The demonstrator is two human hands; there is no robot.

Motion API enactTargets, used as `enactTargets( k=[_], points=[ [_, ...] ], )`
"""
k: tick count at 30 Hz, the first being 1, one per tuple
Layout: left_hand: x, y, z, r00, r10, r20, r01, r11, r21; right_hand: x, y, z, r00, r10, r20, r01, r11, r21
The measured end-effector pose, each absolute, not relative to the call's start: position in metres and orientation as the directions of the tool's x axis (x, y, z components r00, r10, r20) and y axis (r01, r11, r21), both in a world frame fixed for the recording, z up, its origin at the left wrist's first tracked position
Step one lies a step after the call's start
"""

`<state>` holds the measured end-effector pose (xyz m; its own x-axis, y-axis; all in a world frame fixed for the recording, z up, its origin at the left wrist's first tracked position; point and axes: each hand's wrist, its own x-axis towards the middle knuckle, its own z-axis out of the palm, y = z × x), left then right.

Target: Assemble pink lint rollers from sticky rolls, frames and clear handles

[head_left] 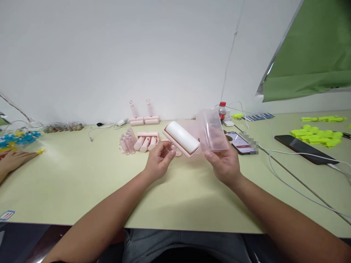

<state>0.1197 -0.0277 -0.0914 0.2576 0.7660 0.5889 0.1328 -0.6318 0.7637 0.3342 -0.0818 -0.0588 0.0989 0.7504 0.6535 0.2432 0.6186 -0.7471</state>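
Over the table (104,193), the right hand (227,165) (thumb inward) grips a cover (212,128).

Legible at most in part: on the blue-bordered sticker (7,214) at the near left edge of the table (95,193), red strokes resembling "11", reading uncertain. On the lit screen of the smartphone (241,143), right of centre: lines of print and a red band, too small to read. On the red-capped drink bottle (221,116) near the wall: red label, brand unreadable. On the blue-and-white printed strip (257,117): detail unresolved.
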Motion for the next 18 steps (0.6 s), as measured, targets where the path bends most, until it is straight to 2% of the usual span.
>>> enactTargets(
  k=[2, 4, 10, 14, 16, 18],
  points=[
    [0.118, -0.027, -0.093, 0.275, 0.744, 0.608, 0.195, -0.663, 0.723, 0.333, -0.083, -0.057, 0.110, 0.781, 0.615, 0.199, 0.589, -0.783],
    [0.117, -0.028, -0.091, 0.285, 0.724, 0.628, 0.246, -0.689, 0.682, 0.333, -0.083, -0.056, 0.154, 0.768, 0.622, 0.236, 0.583, -0.778],
    [0.118, -0.032, -0.083, 0.311, 0.673, 0.671, 0.306, -0.739, 0.600, 0.343, -0.077, -0.053, 0.228, 0.625, 0.747, 0.268, 0.697, -0.665],
    [0.117, -0.031, -0.081, 0.252, 0.678, 0.690, 0.350, -0.729, 0.588, 0.358, -0.074, -0.045, 0.275, 0.555, 0.785, 0.383, 0.686, -0.619],
    [0.116, -0.029, -0.080, 0.222, 0.688, 0.691, 0.354, -0.717, 0.600, 0.366, -0.072, -0.041, 0.289, 0.524, 0.801, 0.323, 0.734, -0.597],
    [0.115, -0.027, -0.080, 0.203, 0.693, 0.692, 0.352, -0.711, 0.609, 0.372, -0.069, -0.039, 0.297, 0.509, 0.808, 0.194, 0.796, -0.573]
  ],
)
